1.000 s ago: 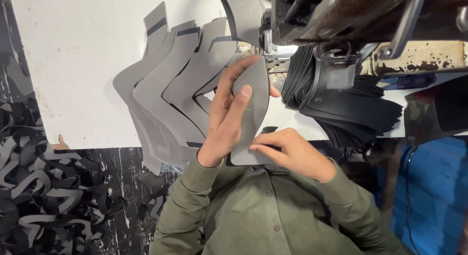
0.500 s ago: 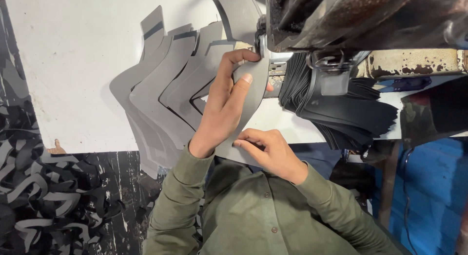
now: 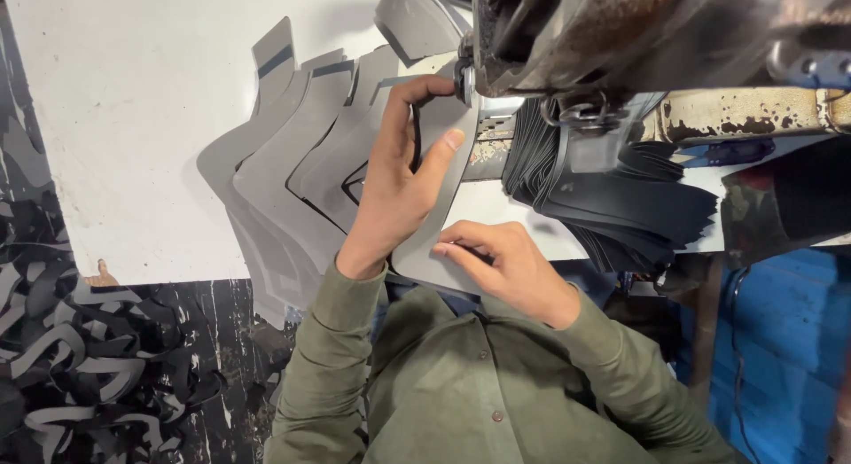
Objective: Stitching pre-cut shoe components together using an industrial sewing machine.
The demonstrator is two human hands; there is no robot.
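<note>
A long curved grey cut piece (image 3: 441, 211) lies on the white table (image 3: 133, 118), its far end under the sewing machine (image 3: 620, 47). My left hand (image 3: 394, 176) grips its upper part, the thumb flat on top and the fingers curled over the edge beside the machine's foot. At the near end, by the table edge, my right hand (image 3: 501, 265) pinches the same piece. A thin black edging runs along the piece under my left fingers.
A fan of similar grey pieces (image 3: 292, 171) spreads left of my left hand. A stack of black pieces (image 3: 612, 198) lies right of the machine. Grey and black offcuts (image 3: 80, 358) cover the floor at left. A blue surface (image 3: 780, 340) stands at right.
Both hands have slid the grey piece further up under the machine. My left thumb has stretched out across the piece, and my right hand has followed along its near end.
</note>
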